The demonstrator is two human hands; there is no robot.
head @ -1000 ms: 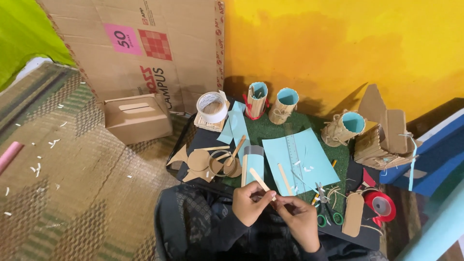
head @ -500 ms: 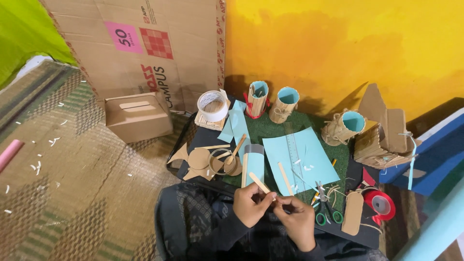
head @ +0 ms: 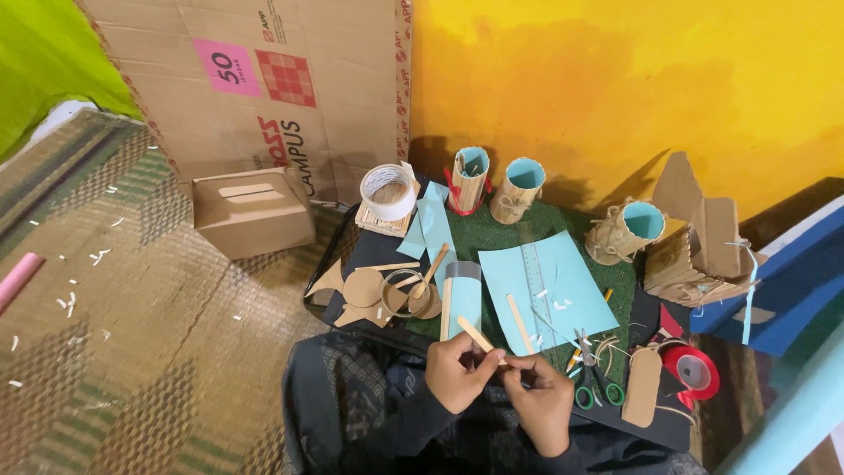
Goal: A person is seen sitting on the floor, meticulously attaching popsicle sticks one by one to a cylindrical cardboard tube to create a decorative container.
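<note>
Fingers of left hand (head: 462, 376) and right hand (head: 538, 400) pinching flat pale wooden stick (head: 479, 335), tilted.

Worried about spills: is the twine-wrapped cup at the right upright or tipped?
Tipped. The twine-wrapped cup leans, its blue-lined mouth facing right and up, unlike the two upright cups.

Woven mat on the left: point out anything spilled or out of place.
Small white paper scraps lie scattered over the woven mat, away from the craft board. A pink roll lies alone at the left edge. Both hands hold a wooden stick.
</note>
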